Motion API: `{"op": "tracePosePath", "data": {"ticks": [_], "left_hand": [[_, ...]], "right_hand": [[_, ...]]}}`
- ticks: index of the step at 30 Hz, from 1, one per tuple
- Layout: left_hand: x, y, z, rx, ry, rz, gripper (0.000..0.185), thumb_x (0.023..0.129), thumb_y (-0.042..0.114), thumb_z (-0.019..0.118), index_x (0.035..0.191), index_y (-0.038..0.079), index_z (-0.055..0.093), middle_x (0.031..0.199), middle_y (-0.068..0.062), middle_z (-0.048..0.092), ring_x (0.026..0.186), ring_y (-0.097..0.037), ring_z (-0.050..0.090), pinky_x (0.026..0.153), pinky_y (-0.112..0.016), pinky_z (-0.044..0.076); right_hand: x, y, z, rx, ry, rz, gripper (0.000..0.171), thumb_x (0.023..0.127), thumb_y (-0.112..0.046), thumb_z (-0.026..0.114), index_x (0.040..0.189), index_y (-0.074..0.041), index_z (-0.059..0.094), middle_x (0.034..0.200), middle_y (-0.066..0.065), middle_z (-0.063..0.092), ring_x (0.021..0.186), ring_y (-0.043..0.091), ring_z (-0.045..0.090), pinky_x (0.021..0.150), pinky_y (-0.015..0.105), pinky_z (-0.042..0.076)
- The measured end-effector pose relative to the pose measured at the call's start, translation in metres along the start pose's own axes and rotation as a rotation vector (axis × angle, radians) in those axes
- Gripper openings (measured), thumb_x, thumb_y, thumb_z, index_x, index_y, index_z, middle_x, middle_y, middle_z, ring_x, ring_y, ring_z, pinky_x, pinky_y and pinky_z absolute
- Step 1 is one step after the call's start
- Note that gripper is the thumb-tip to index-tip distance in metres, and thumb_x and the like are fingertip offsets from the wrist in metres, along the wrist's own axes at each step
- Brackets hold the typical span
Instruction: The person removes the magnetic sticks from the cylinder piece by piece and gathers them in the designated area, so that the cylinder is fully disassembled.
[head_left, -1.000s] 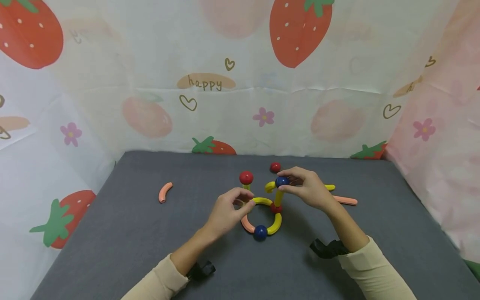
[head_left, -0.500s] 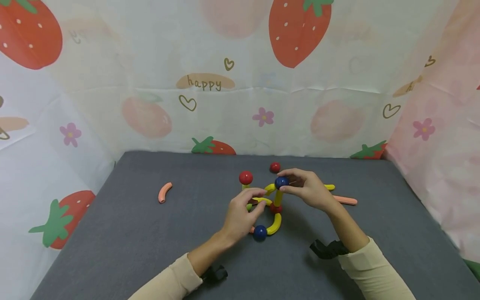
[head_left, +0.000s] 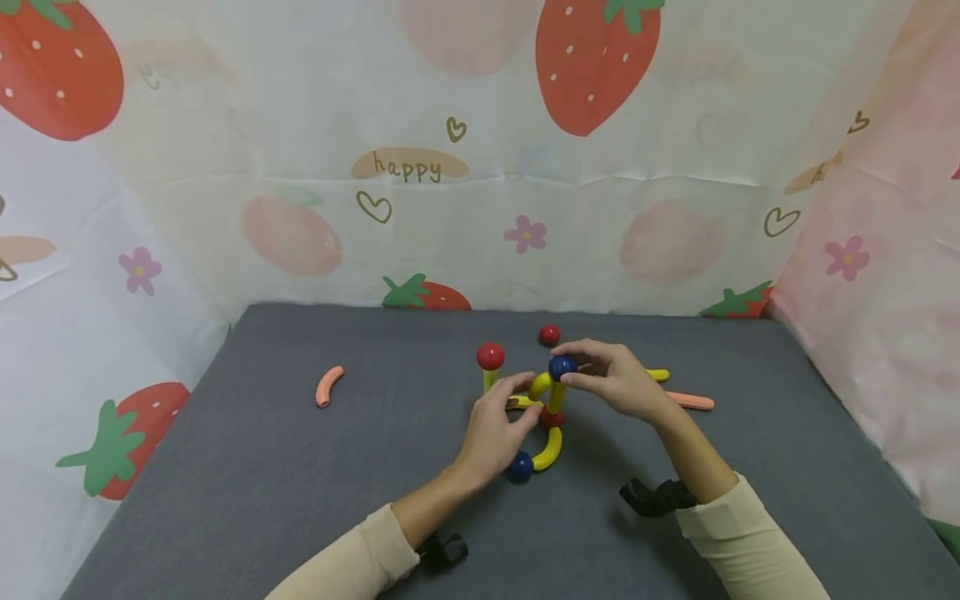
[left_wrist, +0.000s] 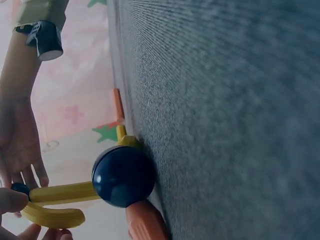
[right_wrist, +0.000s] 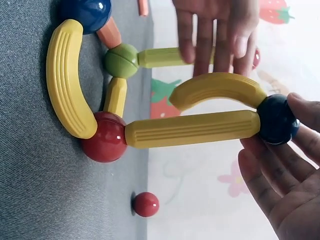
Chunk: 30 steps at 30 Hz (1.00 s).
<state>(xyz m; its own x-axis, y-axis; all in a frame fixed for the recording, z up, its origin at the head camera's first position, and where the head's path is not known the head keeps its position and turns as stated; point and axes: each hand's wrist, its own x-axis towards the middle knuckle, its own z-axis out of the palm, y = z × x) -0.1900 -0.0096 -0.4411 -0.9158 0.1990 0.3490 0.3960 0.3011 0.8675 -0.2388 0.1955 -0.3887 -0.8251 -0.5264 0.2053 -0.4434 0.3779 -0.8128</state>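
Note:
On the grey mat (head_left: 262, 467) stands a toy of sticks and balls. My right hand (head_left: 567, 371) pinches the top blue ball (head_left: 562, 367) (right_wrist: 276, 120), which caps an upright yellow stick (head_left: 556, 397) (right_wrist: 192, 128) rising from a red ball (right_wrist: 104, 136). A curved yellow piece (head_left: 538, 385) (right_wrist: 217, 90) hangs from that blue ball. My left hand (head_left: 522, 396) pinches its free end, with the fingers (right_wrist: 205, 50) reaching in beside a red-topped post (head_left: 491, 356). The base ring has a blue ball (head_left: 519, 467) (left_wrist: 123, 176) and a yellow arc (head_left: 550, 450).
A loose red ball (head_left: 549, 335) lies behind the toy. To its right lie an orange stick (head_left: 690, 402) and a yellow piece (head_left: 658, 375). An orange curved piece (head_left: 328, 386) lies far left. Printed fabric walls close in three sides of the mat.
My left hand has moved right and up from the base ring to the curved yellow piece's free end. My right hand stays on the top blue ball.

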Motion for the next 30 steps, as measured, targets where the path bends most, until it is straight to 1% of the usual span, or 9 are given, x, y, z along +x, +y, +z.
{"op": "tracePosePath", "data": {"ticks": [2, 6, 9, 14, 17, 19, 25, 27, 30], "left_hand": [[0.002, -0.002, 0.002, -0.022, -0.005, -0.025, 0.037, 0.093, 0.008, 0.063, 0.129, 0.001, 0.057, 0.126, -0.015, 0.063, 0.112, -0.029, 0.063, 0.094, -0.042, 0.053], [0.005, -0.004, 0.006, -0.057, -0.008, -0.071, 0.033, 0.094, 0.014, 0.064, 0.124, 0.001, 0.059, 0.119, -0.015, 0.066, 0.108, -0.028, 0.064, 0.094, -0.042, 0.053], [0.007, -0.005, 0.009, -0.08, 0.001, -0.11, 0.032, 0.094, 0.02, 0.065, 0.12, 0.001, 0.061, 0.112, -0.015, 0.068, 0.103, -0.027, 0.066, 0.093, -0.039, 0.055], [0.009, -0.006, 0.01, -0.154, 0.012, -0.16, 0.031, 0.094, 0.021, 0.066, 0.116, 0.0, 0.063, 0.105, -0.016, 0.069, 0.094, -0.026, 0.069, 0.086, -0.032, 0.057], [0.009, -0.007, 0.01, -0.183, 0.0, -0.173, 0.03, 0.094, 0.02, 0.066, 0.116, -0.001, 0.064, 0.103, -0.018, 0.07, 0.091, -0.026, 0.07, 0.082, -0.03, 0.058], [0.009, -0.006, 0.01, -0.195, -0.013, -0.194, 0.03, 0.094, 0.02, 0.065, 0.116, -0.001, 0.065, 0.102, -0.017, 0.071, 0.09, -0.025, 0.071, 0.08, -0.03, 0.059], [0.006, 0.001, 0.009, -0.278, -0.036, -0.298, 0.03, 0.095, 0.021, 0.065, 0.116, 0.0, 0.065, 0.102, -0.017, 0.072, 0.087, -0.022, 0.072, 0.081, -0.036, 0.059], [0.006, 0.004, 0.008, -0.304, -0.039, -0.332, 0.031, 0.094, 0.022, 0.065, 0.116, 0.0, 0.065, 0.102, -0.017, 0.073, 0.086, -0.02, 0.071, 0.08, -0.035, 0.059], [0.006, 0.006, 0.007, -0.352, -0.041, -0.389, 0.031, 0.094, 0.022, 0.065, 0.116, 0.0, 0.066, 0.104, -0.017, 0.073, 0.085, -0.018, 0.071, 0.079, -0.031, 0.059]], "right_hand": [[0.0, 0.0, 0.0, 0.0, -0.008, -0.003, 0.033, 0.094, -0.008, 0.062, 0.126, 0.0, 0.06, 0.12, 0.02, 0.064, 0.101, 0.025, 0.065, 0.089, 0.022, 0.054], [0.0, -0.002, 0.001, -0.006, -0.018, -0.02, 0.033, 0.095, -0.007, 0.061, 0.127, 0.0, 0.06, 0.121, 0.02, 0.063, 0.102, 0.028, 0.064, 0.092, 0.034, 0.055], [0.0, -0.002, 0.001, -0.009, -0.022, -0.029, 0.033, 0.095, -0.006, 0.061, 0.127, 0.001, 0.06, 0.12, 0.02, 0.063, 0.102, 0.028, 0.065, 0.093, 0.038, 0.055], [0.001, -0.004, 0.001, -0.013, -0.024, -0.033, 0.034, 0.095, -0.007, 0.061, 0.128, 0.002, 0.059, 0.121, 0.02, 0.063, 0.103, 0.029, 0.065, 0.093, 0.039, 0.054], [0.001, -0.004, 0.0, -0.016, -0.026, -0.035, 0.034, 0.095, -0.007, 0.061, 0.128, 0.002, 0.059, 0.121, 0.02, 0.063, 0.103, 0.03, 0.064, 0.093, 0.039, 0.054], [0.001, -0.004, 0.0, -0.018, -0.027, -0.035, 0.034, 0.094, -0.006, 0.061, 0.128, 0.001, 0.06, 0.121, 0.02, 0.063, 0.103, 0.03, 0.064, 0.093, 0.037, 0.055], [0.001, -0.001, 0.001, -0.021, -0.027, -0.027, 0.035, 0.094, -0.007, 0.062, 0.128, 0.002, 0.059, 0.121, 0.019, 0.063, 0.103, 0.03, 0.064, 0.089, 0.021, 0.053], [0.001, 0.0, 0.001, -0.018, -0.025, -0.025, 0.035, 0.095, -0.007, 0.062, 0.128, 0.002, 0.059, 0.121, 0.019, 0.063, 0.104, 0.03, 0.064, 0.089, 0.02, 0.053], [0.001, 0.0, 0.002, -0.018, -0.02, -0.024, 0.035, 0.095, -0.008, 0.061, 0.128, 0.001, 0.06, 0.121, 0.019, 0.063, 0.104, 0.031, 0.064, 0.089, 0.023, 0.054]]}}
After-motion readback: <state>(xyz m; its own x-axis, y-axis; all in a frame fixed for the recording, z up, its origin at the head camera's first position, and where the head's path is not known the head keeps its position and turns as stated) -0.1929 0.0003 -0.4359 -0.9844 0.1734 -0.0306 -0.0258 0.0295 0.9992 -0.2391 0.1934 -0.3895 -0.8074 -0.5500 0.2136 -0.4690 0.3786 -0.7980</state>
